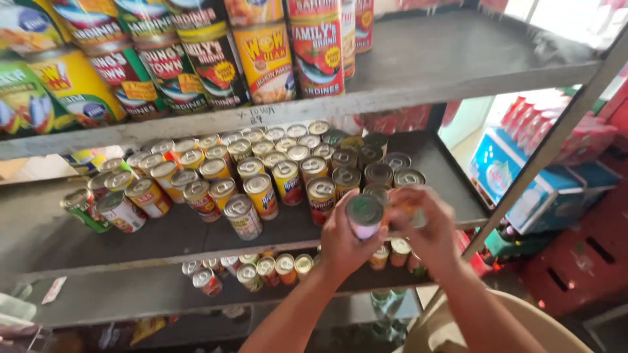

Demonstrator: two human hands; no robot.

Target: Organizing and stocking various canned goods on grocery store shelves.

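- Grey metal shelving (432,59) stacked three tiers deep; tall tins (265,59) up top, rows of small cans (261,173) across the middle shelf, more cans (261,268) on the tier below
- Left hand (343,242) wrapped around a silver-topped can (364,216), fingers curled on its side; held upright in front of the middle shelf's front edge
- Right hand (428,225) cupped just beside, blurred; grip impossible to tell
- Red crates (589,261) off right
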